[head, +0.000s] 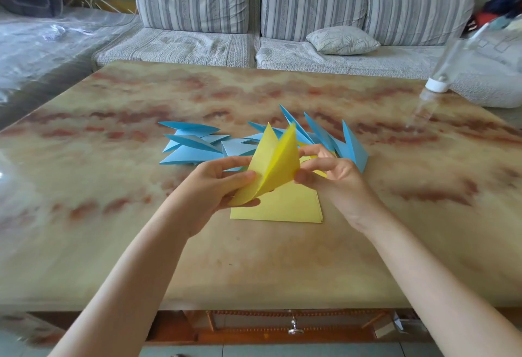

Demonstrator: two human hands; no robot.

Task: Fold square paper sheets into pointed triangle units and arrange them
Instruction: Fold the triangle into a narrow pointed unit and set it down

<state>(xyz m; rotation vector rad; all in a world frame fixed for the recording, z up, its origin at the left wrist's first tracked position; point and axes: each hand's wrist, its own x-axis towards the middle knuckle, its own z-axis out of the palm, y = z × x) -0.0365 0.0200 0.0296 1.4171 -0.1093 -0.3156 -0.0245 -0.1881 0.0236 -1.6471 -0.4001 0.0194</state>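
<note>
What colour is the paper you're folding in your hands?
Yellow. The folded paper held by both hands shows clearly in the head view.

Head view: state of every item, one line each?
yellow unit, part-folded, held above the table
left hand, grips the unit's lower left
right hand, pinches its right edge
yellow sheets, flat stack on table
blue units, folded, clustered on table
bottle, capped, cap end down
</note>
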